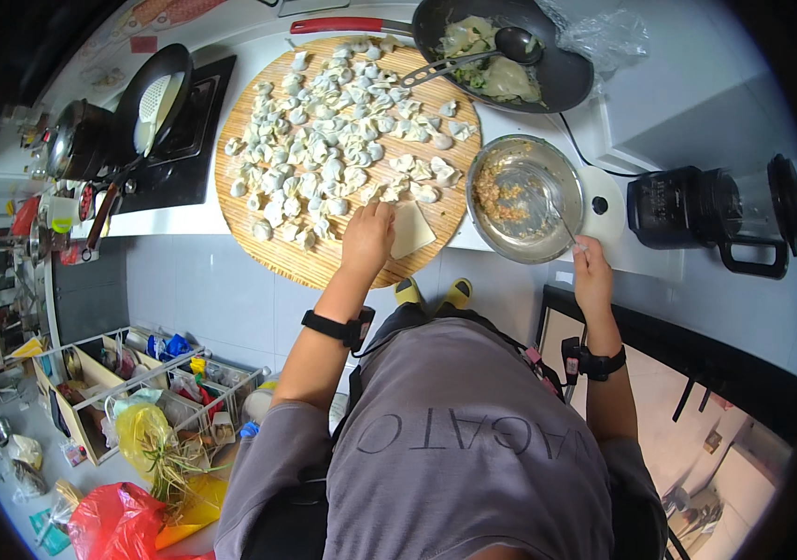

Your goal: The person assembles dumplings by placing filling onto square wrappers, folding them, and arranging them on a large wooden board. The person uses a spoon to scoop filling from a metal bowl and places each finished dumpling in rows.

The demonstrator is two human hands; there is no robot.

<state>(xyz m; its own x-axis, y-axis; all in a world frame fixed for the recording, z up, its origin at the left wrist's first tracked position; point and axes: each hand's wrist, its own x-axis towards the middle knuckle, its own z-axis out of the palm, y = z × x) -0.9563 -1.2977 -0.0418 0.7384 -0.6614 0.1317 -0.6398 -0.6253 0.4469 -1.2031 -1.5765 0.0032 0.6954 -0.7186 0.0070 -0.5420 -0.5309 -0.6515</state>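
My right hand [591, 269] grips the handle of a thin metal utensil [565, 222], whose far end reaches into a steel bowl [472, 203]. Minced filling [500, 189] clings mostly to the bowl's left side. Against the left edge of a square dough wrapper [412, 231] lies my left hand [369, 238], fingers curled; whether it pinches a wrapper is hidden. Both wrapper and hand are at the near edge of a round slatted wooden board [237, 210]. Many folded wontons [328, 140] cover much of that board.
A wok [570, 84] with a ladle [517, 45] and cooked food stands behind the bowl. A blender [692, 210] is at right, beside a white lid [608, 203]. Left, a frying pan [178, 77] holding a slotted turner [154, 105] sits over the black cooktop [213, 105].
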